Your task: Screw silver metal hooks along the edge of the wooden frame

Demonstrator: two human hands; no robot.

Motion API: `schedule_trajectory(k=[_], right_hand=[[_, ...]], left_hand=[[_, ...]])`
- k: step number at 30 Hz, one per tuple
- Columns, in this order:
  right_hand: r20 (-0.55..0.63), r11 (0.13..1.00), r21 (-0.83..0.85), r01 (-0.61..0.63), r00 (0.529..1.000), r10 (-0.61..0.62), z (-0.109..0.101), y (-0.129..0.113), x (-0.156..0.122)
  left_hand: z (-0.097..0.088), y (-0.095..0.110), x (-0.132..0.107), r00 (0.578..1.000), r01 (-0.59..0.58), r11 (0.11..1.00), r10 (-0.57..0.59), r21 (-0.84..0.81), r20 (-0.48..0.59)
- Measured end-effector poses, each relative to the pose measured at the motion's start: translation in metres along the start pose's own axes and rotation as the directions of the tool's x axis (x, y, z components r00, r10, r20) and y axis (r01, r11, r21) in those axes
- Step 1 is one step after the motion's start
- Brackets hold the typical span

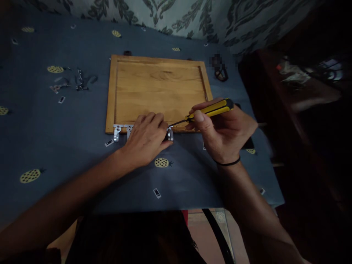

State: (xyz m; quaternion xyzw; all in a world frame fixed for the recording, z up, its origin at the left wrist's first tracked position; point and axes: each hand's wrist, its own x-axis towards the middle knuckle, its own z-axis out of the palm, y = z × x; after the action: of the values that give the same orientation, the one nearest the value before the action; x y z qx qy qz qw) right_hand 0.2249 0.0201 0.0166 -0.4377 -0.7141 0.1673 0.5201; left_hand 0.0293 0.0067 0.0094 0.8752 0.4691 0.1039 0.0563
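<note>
A wooden panel point(162, 88) with a raised frame lies flat on the cloth-covered table. Along its near edge runs a silver metal hook rail point(116, 132), partly hidden under my hand. My left hand point(145, 137) is closed over the rail's middle, fingers on top and thumb at the near side. In my right hand point(222, 128) is a yellow and black screwdriver point(213, 109), gripped by its handle. Its thin shaft slants down to the left, and the tip meets the rail's right end beside my left fingers. Whether a screw sits under the tip I cannot tell.
Several small metal parts point(81, 82) lie on the blue pineapple-print tablecloth point(68, 135) at left. A dark looped object point(220, 74) rests beyond the panel's right corner. A dark flat object point(248, 143) is partly behind my right wrist. Patterned curtain point(189, 18) hangs behind.
</note>
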Motion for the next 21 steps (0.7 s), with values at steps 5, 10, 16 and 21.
schedule_trajectory(k=[5,10,16,21], right_hand=[[0.010,1.000,0.004,-0.009,1.000,0.009,-0.0006,-0.0008,0.0014],[-0.056,0.998,-0.064,0.024,0.998,-0.028,0.0027,0.0013,0.0000],[-0.176,0.995,-0.048,0.090,0.980,-0.097,0.0059,-0.0033,0.0012],[-0.066,0.996,0.090,0.018,0.998,-0.012,-0.0013,-0.0048,0.0030]], left_hand=[[-0.0003,0.0000,0.0002,1.000,-0.004,1.000,0.004,0.007,0.004],[-0.0004,0.0009,0.0001,1.000,-0.005,1.000,0.005,0.004,-0.003],[0.0014,-0.0006,-0.0005,1.000,-0.012,1.000,0.012,0.019,-0.029],[-0.0007,-0.0010,0.0002,1.000,-0.016,1.000,0.016,0.010,0.006]])
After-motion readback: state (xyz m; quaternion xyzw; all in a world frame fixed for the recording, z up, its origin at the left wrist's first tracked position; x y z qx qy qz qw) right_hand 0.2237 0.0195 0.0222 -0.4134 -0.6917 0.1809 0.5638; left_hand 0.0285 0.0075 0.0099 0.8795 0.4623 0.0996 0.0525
